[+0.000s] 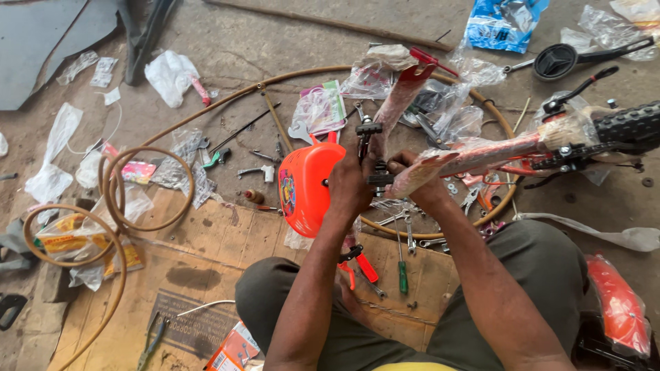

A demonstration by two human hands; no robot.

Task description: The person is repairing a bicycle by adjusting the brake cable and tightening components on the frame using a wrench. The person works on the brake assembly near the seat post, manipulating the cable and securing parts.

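A red child's bicycle frame (495,152), still wrapped in clear plastic, lies across my lap with its knobby tyre (629,125) at the right. My left hand (348,187) grips the crank area beside an orange plastic chain cover (302,185). My right hand (418,180) holds the wrapped frame tube just right of a black pedal (379,178). Another black pedal (368,128) sticks up above the hands. Fingertips of both hands are hidden behind the parts.
Spanners (409,230), a green-handled screwdriver (402,264) and red-handled pliers (361,264) lie on cardboard (206,247) in front of my knees. A brown hose (110,206) coils at left. Plastic bags (172,75), a black bicycle saddle (560,60) and a red mudguard (619,302) lie around.
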